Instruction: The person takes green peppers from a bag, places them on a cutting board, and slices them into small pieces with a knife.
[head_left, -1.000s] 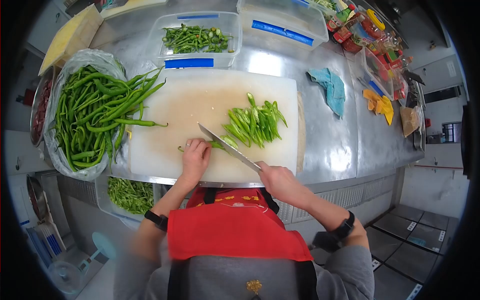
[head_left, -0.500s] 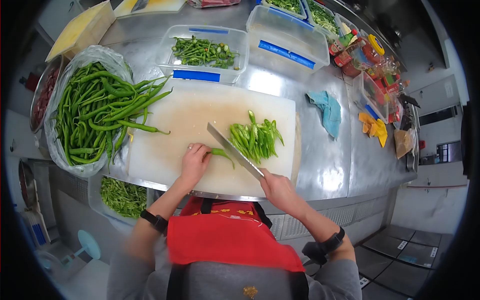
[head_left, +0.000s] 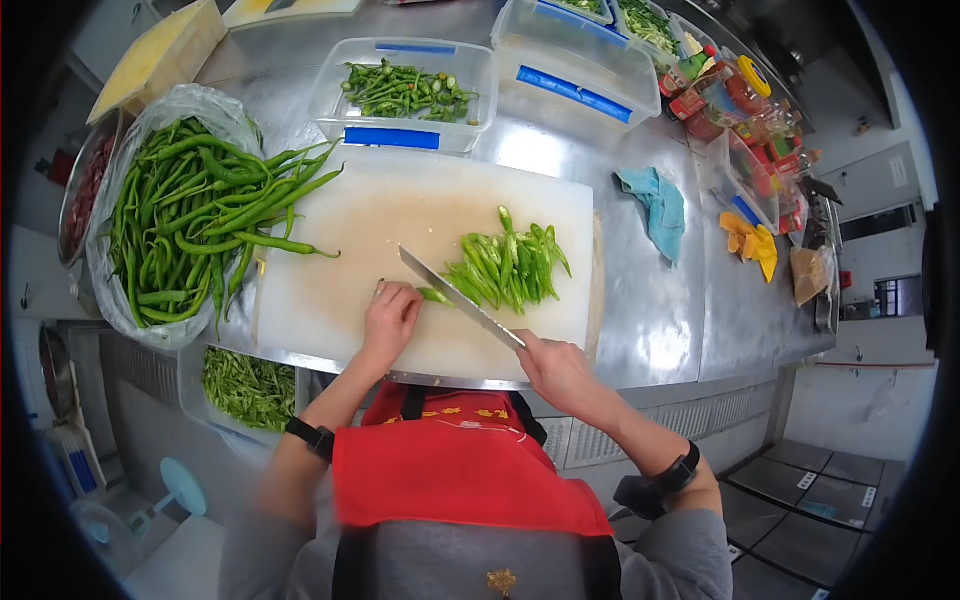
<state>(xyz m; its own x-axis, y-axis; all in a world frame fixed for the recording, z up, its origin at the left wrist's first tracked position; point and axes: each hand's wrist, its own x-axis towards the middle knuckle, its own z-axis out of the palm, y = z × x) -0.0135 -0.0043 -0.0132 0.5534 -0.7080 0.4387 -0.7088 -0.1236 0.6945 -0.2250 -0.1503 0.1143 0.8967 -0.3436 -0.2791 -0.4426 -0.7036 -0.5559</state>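
Pointing rightward near the frame's centre, the green pepper [head_left: 434, 296] runs from the nearer left hand [head_left: 391, 318], curled closed over it, toward the knife [head_left: 461, 298] clasped tightly in the right hand [head_left: 553, 364].

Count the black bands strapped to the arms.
2: left band on the left forearm, right band on the right forearm, nearer the elbow. Grey sleeves may hide others.

Bright, even light shows my left hand [head_left: 392, 318] and right hand [head_left: 558, 368] clearly, but glare whitens patches of the steel counter [head_left: 645, 315], my left elbow [head_left: 275, 500] looks blurred, and the lens bows straight lines inside a black, rounded border
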